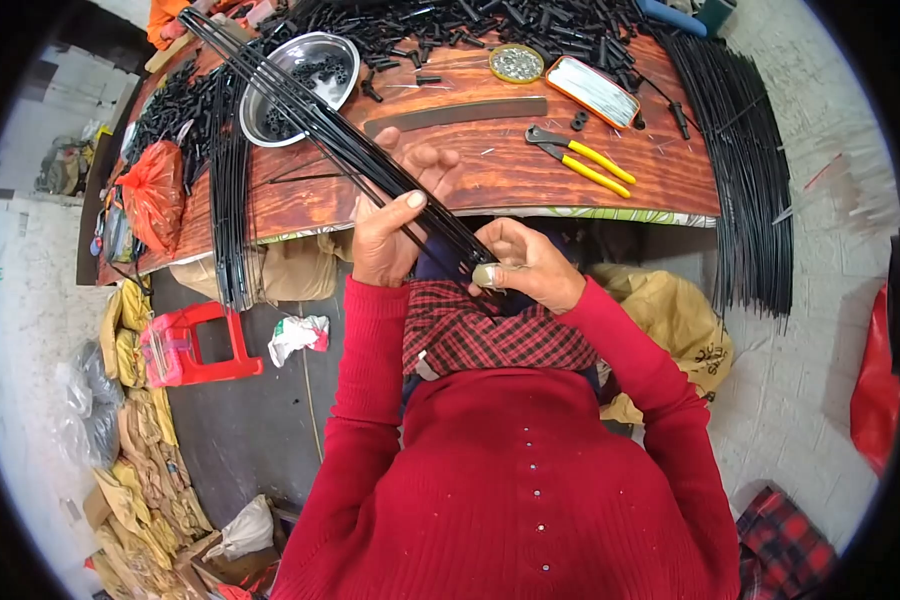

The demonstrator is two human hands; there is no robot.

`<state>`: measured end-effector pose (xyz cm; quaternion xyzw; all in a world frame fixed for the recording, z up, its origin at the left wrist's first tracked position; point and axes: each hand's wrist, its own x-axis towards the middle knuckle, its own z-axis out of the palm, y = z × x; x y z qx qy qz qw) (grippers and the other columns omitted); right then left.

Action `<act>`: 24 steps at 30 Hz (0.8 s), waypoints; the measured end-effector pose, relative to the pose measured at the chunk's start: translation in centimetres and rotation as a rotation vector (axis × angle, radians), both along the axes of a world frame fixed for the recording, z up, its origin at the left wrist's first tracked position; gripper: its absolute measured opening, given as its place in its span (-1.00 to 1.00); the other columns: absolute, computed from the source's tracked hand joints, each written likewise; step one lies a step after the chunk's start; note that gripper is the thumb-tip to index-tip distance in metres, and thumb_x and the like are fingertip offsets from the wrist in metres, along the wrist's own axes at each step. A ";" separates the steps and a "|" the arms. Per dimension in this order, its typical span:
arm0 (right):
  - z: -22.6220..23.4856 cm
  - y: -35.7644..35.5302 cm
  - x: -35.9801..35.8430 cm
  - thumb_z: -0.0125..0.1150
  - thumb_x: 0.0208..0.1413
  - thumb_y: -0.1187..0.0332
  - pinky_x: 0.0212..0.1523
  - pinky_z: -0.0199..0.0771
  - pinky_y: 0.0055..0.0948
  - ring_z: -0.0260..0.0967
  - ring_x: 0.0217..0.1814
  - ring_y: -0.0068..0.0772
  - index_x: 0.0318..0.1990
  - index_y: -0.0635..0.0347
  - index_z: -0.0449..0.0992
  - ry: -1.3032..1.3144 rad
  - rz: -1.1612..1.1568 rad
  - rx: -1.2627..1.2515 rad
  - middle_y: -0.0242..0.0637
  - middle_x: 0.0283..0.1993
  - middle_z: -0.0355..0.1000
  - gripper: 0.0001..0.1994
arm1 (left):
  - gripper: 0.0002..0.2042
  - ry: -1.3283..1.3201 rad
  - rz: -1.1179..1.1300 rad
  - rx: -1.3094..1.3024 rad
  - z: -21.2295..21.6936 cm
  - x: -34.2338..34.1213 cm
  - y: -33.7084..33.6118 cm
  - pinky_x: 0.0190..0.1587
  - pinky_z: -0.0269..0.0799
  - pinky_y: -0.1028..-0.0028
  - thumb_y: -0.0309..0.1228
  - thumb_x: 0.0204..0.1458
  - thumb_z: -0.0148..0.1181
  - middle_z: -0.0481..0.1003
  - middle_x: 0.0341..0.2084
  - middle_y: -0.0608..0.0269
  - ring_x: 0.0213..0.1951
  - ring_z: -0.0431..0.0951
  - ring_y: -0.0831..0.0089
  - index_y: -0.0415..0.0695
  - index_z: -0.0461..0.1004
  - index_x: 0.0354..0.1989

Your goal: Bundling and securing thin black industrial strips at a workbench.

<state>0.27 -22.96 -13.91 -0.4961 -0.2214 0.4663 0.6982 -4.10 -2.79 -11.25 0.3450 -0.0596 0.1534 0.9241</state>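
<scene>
A bundle of long, thin black rods (345, 140) slants from the far left of the table down to my lap. My left hand (385, 235) supports it midway, thumb across the rods and fingers partly spread behind them. At the near end, my right hand (535, 268) pinches the rods between thumb and fingers; a greyish covering shows on the thumb tip. Under the bundle's upper part stands a steel bowl (345, 52) with small black rings in it. End cutters with yellow handles (592, 168) lie on the table (470, 150) to the right.
Black tubular parts (560, 35) are heaped along the back. Near them lie a round dish (516, 63) and an orange-rimmed tray (592, 92) of small metal pieces. More black rods overhang the edge at right (745, 180) and left (230, 190). A red stool (240, 345) stands below left.
</scene>
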 end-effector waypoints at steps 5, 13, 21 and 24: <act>0.4 -0.2 -0.5 0.20 0.21 0.29 -0.08 0.52 -0.42 0.51 -0.17 -0.44 0.11 0.35 0.33 0.045 0.036 -0.008 -0.21 -0.08 0.49 -0.59 | -0.28 0.056 0.031 0.091 1.0 -1.4 -0.5 0.22 0.35 0.04 -0.58 -0.11 0.29 0.45 -0.10 0.01 0.09 0.46 0.04 -0.05 0.12 0.28; -1.2 -2.5 -2.0 0.09 0.26 0.24 -0.06 0.45 -0.48 0.47 -0.18 -0.49 0.01 0.34 0.42 -0.088 0.096 -0.043 -0.29 -0.15 0.49 -0.67 | -0.43 -0.060 -0.237 0.071 0.1 -1.1 -4.3 0.12 0.31 0.05 -0.56 -0.01 0.22 0.48 -0.32 0.10 -0.08 0.50 0.08 -0.07 0.23 0.23; -3.4 0.6 -2.8 0.11 0.31 0.28 -0.05 0.39 -0.55 0.33 -0.10 -0.65 0.15 0.40 0.40 -0.230 -0.090 -0.088 -0.41 -0.08 0.43 -0.61 | -0.58 0.147 0.027 0.270 -1.6 -3.0 -2.9 -0.21 0.40 0.43 -0.31 0.28 0.07 0.40 -0.39 0.27 -0.35 0.45 0.49 -0.23 0.21 0.22; -1.5 2.4 -2.8 0.11 0.31 0.22 0.02 0.40 -0.44 0.46 0.01 -0.47 0.20 0.30 0.40 -0.210 0.015 0.007 -0.22 0.09 0.47 -0.58 | -0.64 0.341 0.184 0.379 1.2 -5.4 0.7 -0.47 0.31 0.58 -0.33 0.28 0.07 0.33 -0.54 0.41 -0.56 0.35 0.61 -0.19 0.25 0.18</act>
